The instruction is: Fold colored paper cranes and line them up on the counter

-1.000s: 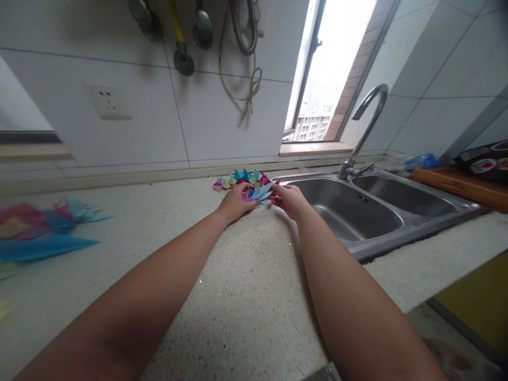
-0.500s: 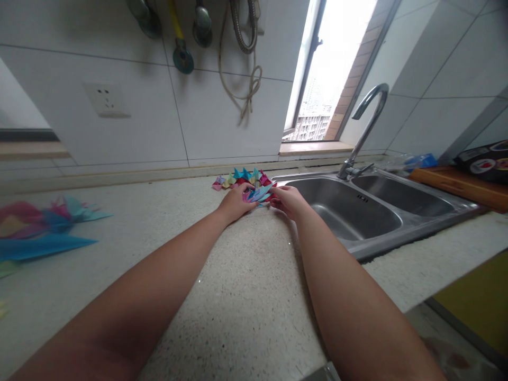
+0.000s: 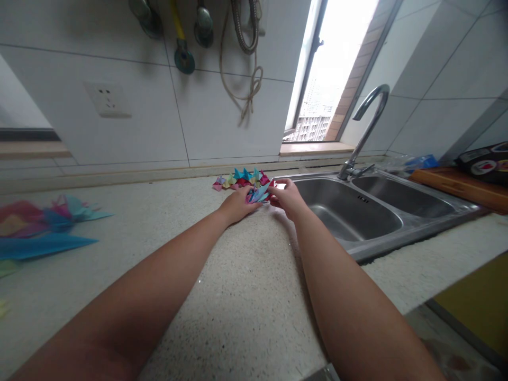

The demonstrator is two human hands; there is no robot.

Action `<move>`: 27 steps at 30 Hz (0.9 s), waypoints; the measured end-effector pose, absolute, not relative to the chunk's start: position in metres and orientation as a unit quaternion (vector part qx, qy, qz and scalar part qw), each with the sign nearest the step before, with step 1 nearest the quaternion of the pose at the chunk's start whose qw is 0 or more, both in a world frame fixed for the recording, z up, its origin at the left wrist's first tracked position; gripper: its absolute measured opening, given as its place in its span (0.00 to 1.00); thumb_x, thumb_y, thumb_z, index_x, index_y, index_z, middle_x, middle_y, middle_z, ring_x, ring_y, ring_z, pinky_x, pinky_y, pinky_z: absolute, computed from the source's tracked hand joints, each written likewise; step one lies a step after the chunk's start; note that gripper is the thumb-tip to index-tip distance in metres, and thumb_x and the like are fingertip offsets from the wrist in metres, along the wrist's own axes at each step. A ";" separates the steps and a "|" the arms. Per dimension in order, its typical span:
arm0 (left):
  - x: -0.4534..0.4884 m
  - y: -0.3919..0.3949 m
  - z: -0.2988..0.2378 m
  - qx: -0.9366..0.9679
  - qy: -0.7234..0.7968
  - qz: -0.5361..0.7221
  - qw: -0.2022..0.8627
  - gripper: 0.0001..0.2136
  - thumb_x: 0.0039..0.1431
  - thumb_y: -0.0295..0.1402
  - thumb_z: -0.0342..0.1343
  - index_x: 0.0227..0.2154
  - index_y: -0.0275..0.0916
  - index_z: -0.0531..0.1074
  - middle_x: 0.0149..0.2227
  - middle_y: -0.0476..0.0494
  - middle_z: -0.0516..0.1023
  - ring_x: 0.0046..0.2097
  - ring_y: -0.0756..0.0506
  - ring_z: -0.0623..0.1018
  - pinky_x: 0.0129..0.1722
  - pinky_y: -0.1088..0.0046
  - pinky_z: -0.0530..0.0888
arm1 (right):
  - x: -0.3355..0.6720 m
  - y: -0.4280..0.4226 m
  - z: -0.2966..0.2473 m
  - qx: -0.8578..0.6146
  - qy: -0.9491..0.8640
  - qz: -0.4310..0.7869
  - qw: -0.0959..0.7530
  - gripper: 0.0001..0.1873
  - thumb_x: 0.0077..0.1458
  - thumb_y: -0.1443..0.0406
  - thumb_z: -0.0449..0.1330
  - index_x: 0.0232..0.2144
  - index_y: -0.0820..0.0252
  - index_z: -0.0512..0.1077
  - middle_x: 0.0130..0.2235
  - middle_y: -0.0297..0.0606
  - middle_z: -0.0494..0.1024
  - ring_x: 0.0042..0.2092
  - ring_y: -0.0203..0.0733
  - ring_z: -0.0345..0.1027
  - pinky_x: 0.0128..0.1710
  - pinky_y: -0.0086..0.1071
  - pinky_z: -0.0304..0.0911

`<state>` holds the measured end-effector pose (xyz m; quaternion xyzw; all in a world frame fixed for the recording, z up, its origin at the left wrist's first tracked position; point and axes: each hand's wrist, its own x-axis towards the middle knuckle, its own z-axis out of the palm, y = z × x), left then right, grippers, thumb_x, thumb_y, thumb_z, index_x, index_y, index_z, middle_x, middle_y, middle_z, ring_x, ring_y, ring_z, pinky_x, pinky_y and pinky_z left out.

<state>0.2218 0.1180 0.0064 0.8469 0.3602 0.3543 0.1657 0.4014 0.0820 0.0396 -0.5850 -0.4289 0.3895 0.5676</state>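
Note:
Beside the sink, my left hand (image 3: 237, 205) is closed around a small bunch of folded paper cranes (image 3: 260, 194) in light blue, purple and pink. My right hand (image 3: 289, 198) pinches at the right side of the bunch, where a red folded paper (image 3: 271, 190) shows by its fingertips. Fingers and paper overlap, so I cannot tell how many pieces are held. Just behind the hands stands a row of small folded paper cranes (image 3: 243, 175) in pink, yellow, blue and red, partly hidden by my left hand.
More coloured folded papers (image 3: 51, 225) lie on the speckled counter (image 3: 222, 296) at the left. A double steel sink (image 3: 345, 209) with a tall faucet (image 3: 371, 114) is on the right. Beyond it is a wooden board (image 3: 464, 185). A window (image 3: 321, 74) stands above the counter.
My left hand has turned slightly over the bunch, its fingers less visible now. My right fingers have shifted a little upward at its right side.

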 end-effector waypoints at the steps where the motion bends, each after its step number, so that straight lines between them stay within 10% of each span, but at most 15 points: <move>1: 0.222 0.118 0.006 0.851 0.358 0.351 0.157 0.25 0.53 0.48 0.61 0.50 0.40 0.70 0.45 0.41 0.77 0.43 0.41 0.77 0.44 0.64 0.72 | 0.401 0.082 0.040 -0.592 -0.427 0.389 0.562 0.22 0.48 0.68 0.67 0.44 0.57 0.64 0.25 0.33 0.74 0.24 0.36 0.69 0.25 0.29 0.68; 27: 0.280 0.138 0.014 0.870 0.352 0.313 0.147 0.21 0.48 0.44 0.65 0.43 0.38 0.75 0.40 0.40 0.79 0.39 0.40 0.77 0.38 0.65 0.72 | 0.452 0.099 0.018 -0.710 -0.426 0.166 0.536 0.15 0.42 0.64 0.65 0.36 0.57 0.70 0.32 0.37 0.77 0.35 0.41 0.72 0.35 0.29 0.66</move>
